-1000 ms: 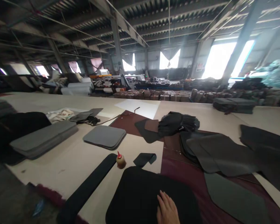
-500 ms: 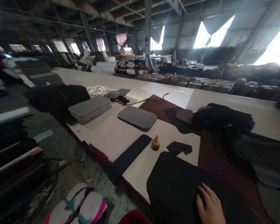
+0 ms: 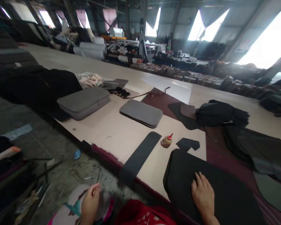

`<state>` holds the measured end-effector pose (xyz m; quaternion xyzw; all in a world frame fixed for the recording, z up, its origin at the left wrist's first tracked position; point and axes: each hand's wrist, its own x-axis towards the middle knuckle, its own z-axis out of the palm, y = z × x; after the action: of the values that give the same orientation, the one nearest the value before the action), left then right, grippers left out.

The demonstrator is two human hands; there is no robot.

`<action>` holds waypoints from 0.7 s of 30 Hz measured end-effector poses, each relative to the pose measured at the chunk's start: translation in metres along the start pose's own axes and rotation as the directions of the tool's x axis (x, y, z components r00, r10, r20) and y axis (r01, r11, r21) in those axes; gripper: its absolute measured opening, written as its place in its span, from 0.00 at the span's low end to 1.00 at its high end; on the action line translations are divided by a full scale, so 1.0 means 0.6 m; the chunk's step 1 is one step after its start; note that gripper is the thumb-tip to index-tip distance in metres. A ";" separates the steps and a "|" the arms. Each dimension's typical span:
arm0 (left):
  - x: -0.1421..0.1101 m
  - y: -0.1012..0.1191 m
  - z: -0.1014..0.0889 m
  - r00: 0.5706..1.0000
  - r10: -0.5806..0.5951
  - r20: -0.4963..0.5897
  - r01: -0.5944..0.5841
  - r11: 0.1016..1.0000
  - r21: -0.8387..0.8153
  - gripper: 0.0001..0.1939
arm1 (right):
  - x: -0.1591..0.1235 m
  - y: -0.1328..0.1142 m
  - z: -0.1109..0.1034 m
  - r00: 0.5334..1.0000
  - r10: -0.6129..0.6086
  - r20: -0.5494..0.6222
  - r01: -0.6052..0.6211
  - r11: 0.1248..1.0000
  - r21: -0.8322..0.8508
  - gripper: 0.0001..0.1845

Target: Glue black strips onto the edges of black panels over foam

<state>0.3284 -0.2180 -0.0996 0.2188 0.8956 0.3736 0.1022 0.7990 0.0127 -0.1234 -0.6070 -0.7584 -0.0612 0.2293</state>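
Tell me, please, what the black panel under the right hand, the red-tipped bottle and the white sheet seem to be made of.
Black panel: perhaps fabric or felt, matte, showing hardly any shine; texture too fine to tell.
Red-tipped bottle: probably plastic, seemingly translucent, its tan body darkening towards the base.
White sheet: perhaps paper or plastic film, smooth, with a pale sheen.

Resting the right hand (image 3: 203, 190) flat on the black panel (image 3: 180, 175). Holding the left hand (image 3: 91, 199), with fingers curled in, left of the panel and apart from it. Seeing just beyond the panel a dark scrap (image 3: 188, 144) and a red-tipped bottle (image 3: 167, 141); to the panel's left, a dark strip (image 3: 140, 157); beyond the panel and leftward, thin stacked grey pads (image 3: 141, 112); well beyond the panel, a black bundle (image 3: 221, 114).
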 end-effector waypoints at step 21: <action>0.015 0.230 0.237 0.742 0.320 0.589 -0.616 0.672 0.411 0.62 | 0.008 0.001 -0.001 0.997 0.047 0.057 -0.041 0.994 -0.104 0.28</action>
<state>0.4131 -0.0384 -0.1007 0.5524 0.8211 0.0293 0.1407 0.7989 0.0172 -0.1208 -0.6360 -0.7472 -0.0771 0.1767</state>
